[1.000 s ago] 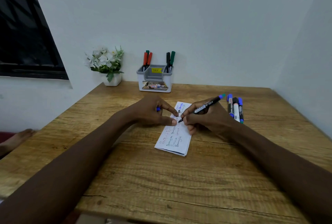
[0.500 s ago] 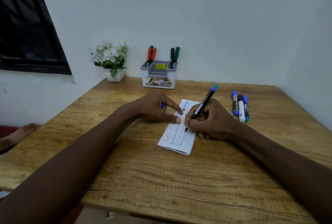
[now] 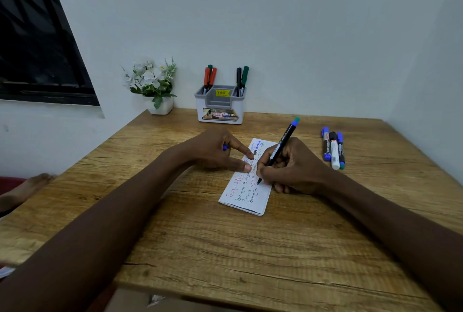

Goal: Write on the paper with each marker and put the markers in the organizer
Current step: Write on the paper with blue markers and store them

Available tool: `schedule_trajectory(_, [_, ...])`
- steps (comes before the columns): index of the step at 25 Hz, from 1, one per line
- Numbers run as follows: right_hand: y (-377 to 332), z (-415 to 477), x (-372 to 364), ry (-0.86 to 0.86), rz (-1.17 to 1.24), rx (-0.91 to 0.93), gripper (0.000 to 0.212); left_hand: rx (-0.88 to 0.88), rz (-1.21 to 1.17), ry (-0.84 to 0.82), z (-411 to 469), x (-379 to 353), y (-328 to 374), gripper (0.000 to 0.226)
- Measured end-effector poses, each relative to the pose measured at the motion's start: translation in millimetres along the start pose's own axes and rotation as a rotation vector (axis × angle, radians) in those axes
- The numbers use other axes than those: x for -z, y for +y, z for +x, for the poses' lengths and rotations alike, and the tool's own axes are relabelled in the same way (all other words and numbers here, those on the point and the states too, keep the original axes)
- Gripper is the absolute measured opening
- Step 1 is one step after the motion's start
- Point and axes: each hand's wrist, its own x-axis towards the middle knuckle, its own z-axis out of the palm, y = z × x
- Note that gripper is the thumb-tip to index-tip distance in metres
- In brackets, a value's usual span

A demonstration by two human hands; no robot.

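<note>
A folded white paper (image 3: 250, 196) with coloured handwriting lies mid-table. My right hand (image 3: 293, 166) grips a black marker (image 3: 281, 145) with a blue-green end, its tip touching the paper. My left hand (image 3: 218, 151) presses the paper's upper left edge with index finger and thumb, and a small blue cap (image 3: 224, 147) shows inside its curled fingers. Three more markers (image 3: 333, 147) lie side by side at the right. The grey-and-white organizer (image 3: 220, 105) stands against the back wall with several markers upright in its two outer slots.
A small white pot of white flowers (image 3: 152, 86) stands left of the organizer at the table's back corner. Walls close the table at the back and the right. A dark window is at upper left. A bare foot (image 3: 25, 189) shows beyond the table's left edge.
My right hand has tilted the marker from nearly flat to steeply upright and moved its tip down the paper. The view has shifted slightly; my left hand stays on the paper.
</note>
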Motion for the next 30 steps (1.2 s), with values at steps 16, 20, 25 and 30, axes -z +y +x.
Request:
schedule_trajectory(16, [0.6, 3.0, -1.0, 0.036, 0.018, -0.042, 0.012, -0.006, -0.006, 0.005, -2.1, 0.8, 2.0, 0.042])
schedule_trajectory(20, [3.0, 5.2, -0.7, 0.059, 0.026, -0.053, 0.013, -0.007, 0.0, 0.007, -2.6, 0.6, 1.7, 0.043])
schedule_trajectory(25, [5.7, 6.0, -0.4, 0.073, 0.022, -0.067, 0.014, 0.0, -0.007, 0.003, -1.2, 0.0, 1.4, 0.04])
schedule_trajectory(30, [6.8, 7.0, -0.4, 0.096, 0.014, -0.086, 0.013, 0.006, -0.018, 0.0, -1.6, 0.2, 0.1, 0.045])
